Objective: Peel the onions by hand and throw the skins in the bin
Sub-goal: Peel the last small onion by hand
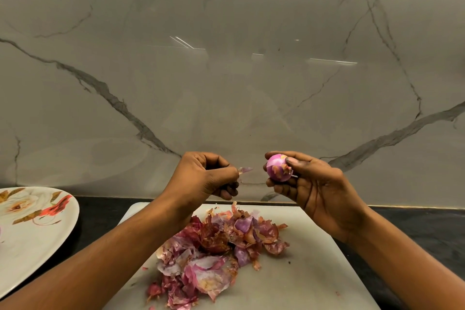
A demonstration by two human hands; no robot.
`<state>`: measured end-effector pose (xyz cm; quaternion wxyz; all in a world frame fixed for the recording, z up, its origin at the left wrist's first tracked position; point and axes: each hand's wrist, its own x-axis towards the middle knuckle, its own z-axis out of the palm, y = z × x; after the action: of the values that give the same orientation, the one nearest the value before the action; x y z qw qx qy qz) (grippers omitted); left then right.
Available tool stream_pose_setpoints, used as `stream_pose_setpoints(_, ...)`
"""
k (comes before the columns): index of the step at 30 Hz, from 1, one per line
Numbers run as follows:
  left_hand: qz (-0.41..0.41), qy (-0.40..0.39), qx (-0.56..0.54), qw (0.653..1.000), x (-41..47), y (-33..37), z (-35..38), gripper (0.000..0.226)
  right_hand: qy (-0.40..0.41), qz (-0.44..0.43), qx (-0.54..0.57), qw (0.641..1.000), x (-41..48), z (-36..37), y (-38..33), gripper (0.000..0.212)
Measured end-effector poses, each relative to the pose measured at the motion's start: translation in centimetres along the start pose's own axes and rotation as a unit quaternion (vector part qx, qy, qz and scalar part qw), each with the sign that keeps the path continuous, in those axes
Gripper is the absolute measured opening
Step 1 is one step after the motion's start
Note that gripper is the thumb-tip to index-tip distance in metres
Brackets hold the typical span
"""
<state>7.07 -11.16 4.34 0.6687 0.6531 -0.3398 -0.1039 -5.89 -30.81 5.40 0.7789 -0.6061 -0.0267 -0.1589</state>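
Grip of the right hand (312,189): fingers and thumb curled round a small red onion (278,167), held up in front of the marble wall (226,58). Grip of the left hand (208,178): thumb and forefinger pinching a thin strip of skin (245,170), apart from the onion.

Onion condition: mostly bare and glossy purple, with a few papery tan patches near the thumb. Peeling of this one is judged nearly complete.

Beneath the hands, a large heap of skins (216,251) lies on the white board (314,272), which rests on the dark desk (415,229). The heap suggests several onions are already done. A flowered plate (63,221) stands at the left; its contents cannot be made out.

Outstanding: last patches, then disposal of all skins. No bin is in view, so that step is not yet done.
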Motion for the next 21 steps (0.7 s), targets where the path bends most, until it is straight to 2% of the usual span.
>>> stream_pose_setpoints(4, -0.002, -0.019, 0.011, 1.000, -0.31, 0.01, 0.33, 0.003, 0.006, 0.007, -0.023, 1.000, 0.22, 0.05, 0.39, 0.034)
stream_pose_setpoints(11, 0.003, -0.060, 0.018, 0.998, -0.62, 0.14, 0.63, 0.015, -0.004, 0.028, -0.052, 0.998, 0.18, 0.44, 0.65, 0.041)
stream_pose_setpoints(21, 0.028, -0.045, 0.031, 0.998, -0.72, 0.16, 0.76, 0.011, 0.006, 0.016, -0.120, 0.993, 0.15, 0.70, 0.75, 0.041)
